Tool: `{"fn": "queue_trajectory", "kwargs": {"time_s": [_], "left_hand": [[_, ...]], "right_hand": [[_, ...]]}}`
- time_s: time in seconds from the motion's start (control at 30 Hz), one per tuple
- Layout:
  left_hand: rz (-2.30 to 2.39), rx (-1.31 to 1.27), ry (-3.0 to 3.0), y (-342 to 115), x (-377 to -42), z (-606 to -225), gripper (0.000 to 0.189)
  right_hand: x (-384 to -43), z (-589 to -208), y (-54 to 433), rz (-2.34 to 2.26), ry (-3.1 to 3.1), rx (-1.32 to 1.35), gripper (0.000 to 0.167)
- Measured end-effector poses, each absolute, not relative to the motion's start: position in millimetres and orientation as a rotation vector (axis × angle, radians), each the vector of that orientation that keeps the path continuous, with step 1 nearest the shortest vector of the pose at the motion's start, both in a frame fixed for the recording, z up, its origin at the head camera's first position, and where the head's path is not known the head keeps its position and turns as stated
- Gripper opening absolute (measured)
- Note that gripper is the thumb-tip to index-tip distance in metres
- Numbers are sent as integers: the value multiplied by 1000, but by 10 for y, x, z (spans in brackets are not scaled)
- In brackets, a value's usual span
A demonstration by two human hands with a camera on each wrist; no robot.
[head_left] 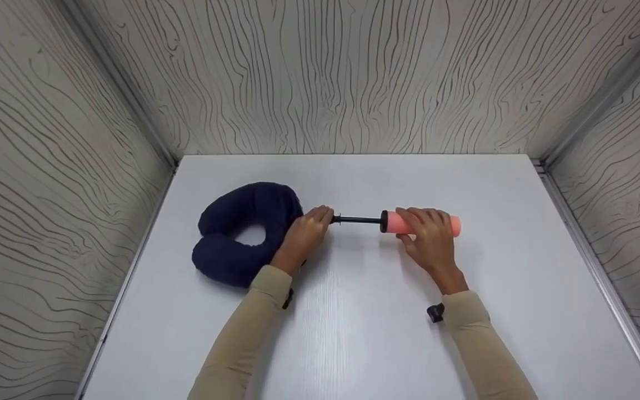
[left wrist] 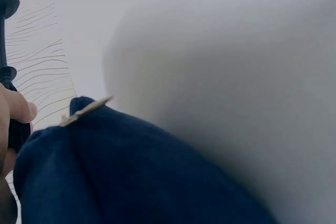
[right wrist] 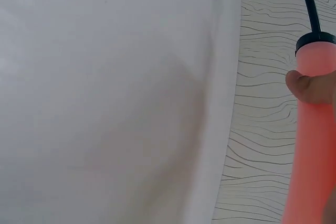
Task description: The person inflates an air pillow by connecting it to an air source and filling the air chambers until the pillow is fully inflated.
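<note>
A hand pump with a coral-pink barrel (head_left: 398, 222) and a black rod (head_left: 360, 220) is held level between both hands, its rod drawn out. My right hand (head_left: 431, 236) grips the barrel, thumb below and fingers over the top. At the rod's other end my left hand (head_left: 308, 232) holds the pump's black handle (left wrist: 19, 136), mostly hidden by the fingers in the head view. A navy U-shaped neck pillow (head_left: 231, 258) lies just left of the left hand, which overlaps its right side. In the left wrist view a pale tag (left wrist: 86, 112) sticks out from the pillow fabric.
The white table (head_left: 353, 333) is enclosed by wood-grain patterned panels (head_left: 320, 78) at the back and both sides. Metal rails (head_left: 603, 294) run along the table's side edges. A black wrist device (head_left: 435, 313) sits by the right cuff.
</note>
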State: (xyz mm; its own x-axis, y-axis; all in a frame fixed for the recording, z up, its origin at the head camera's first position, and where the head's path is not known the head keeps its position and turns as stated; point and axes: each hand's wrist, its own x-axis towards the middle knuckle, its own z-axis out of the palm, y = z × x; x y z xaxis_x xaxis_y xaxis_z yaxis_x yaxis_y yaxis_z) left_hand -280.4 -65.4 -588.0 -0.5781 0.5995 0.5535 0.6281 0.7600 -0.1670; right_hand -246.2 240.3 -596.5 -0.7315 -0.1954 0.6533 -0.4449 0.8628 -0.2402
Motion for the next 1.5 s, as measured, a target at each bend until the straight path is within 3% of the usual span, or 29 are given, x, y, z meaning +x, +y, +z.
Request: {"fn": "queue_trajectory", "kwargs": {"time_s": [0.57,1.27,1.5], "left_hand": [[8,-914,-2327,-580,-2755,-5873,33],[-95,-910,-2340,-661,-2800,-5871,25],[-17,-891,-2356,-583,-2765,-5847,20]], "right_hand": [[-2542,-5966,1679,393,-2395,547,59],[-2521,-5952,2433,460,-2418,485,68],[-2511,-5914,2243,441,-2431,504,66]]}}
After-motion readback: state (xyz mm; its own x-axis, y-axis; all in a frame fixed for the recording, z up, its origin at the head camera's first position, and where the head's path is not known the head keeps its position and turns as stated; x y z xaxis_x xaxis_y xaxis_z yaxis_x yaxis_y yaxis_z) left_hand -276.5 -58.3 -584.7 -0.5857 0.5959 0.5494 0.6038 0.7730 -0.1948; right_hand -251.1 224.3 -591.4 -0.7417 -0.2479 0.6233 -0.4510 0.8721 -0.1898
